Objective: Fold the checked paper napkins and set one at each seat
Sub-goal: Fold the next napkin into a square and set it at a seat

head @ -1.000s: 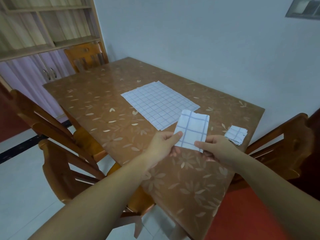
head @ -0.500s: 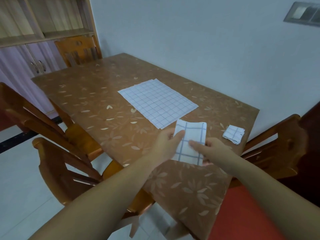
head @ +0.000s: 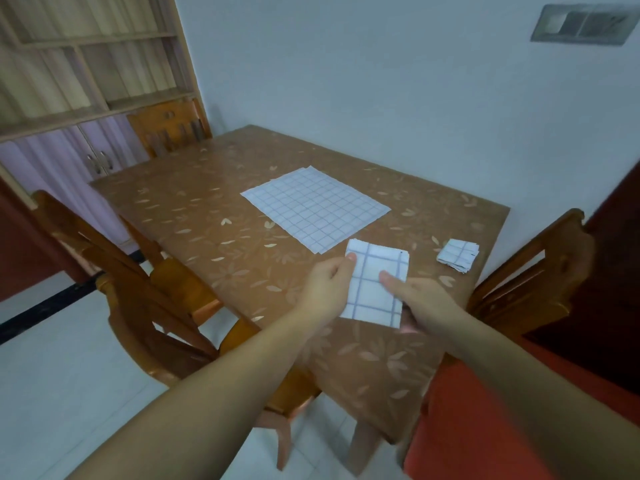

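A half-folded white napkin with blue checks (head: 372,296) lies low over the near part of the brown flowered table (head: 242,244). My left hand (head: 327,289) pinches its left edge. My right hand (head: 420,303) presses on its right side with thumb on top. A stack of unfolded checked napkins (head: 313,207) lies flat in the table's middle. A small pile of folded napkins (head: 458,255) sits near the right edge of the table.
Two wooden chairs (head: 114,271) stand along the table's left side, another (head: 169,128) at the far end, and one with a red seat (head: 533,282) at the right. A cupboard with shelves (head: 79,81) stands at the back left. A wall runs behind the table.
Both hands have lowered the napkin from an upright hold down toward the table surface. The view has shifted slightly to the left.
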A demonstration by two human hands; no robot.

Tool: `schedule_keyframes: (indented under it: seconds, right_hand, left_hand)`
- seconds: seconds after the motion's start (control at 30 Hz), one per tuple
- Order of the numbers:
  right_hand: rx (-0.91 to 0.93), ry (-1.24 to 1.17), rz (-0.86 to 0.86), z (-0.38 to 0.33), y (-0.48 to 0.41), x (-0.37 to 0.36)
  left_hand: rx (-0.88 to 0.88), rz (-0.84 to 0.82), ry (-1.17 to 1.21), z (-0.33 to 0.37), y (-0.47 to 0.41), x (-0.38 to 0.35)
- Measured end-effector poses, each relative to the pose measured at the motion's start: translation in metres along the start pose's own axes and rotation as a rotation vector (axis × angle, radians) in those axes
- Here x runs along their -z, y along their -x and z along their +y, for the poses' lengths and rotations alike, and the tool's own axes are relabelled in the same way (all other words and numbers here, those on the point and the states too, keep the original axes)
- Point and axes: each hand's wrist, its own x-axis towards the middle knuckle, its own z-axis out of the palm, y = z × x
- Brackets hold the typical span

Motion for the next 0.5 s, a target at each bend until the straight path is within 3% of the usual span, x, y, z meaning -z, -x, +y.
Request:
schedule_keyframes:
  seconds: [0.1, 0.27, 0.4, 0.5]
  right_hand:
    - [-0.025, 0.016, -0.234, 0.024, 0.022, 0.002]
    - [-0.011, -0.065, -0.151, 0.048, 0.031, -0.001]
    - [-0.006, -0.063, -0.001, 0.051, 0.031, -0.006]
    - [-0.017, -0.2, 0.131, 0.05, 0.022, -0.014]
  left_hand:
    - [0.075, 0.061, 0.022, 0.002, 0.024, -0.005]
    - [0.207, 0.056, 0.012, -0.009, 0.055, 0.005]
    - [0.359, -0.086, 0.141, -0.007, 0.061, 0.026]
    - [0.437, -0.249, 0.153, -0.011, 0.06, 0.046]
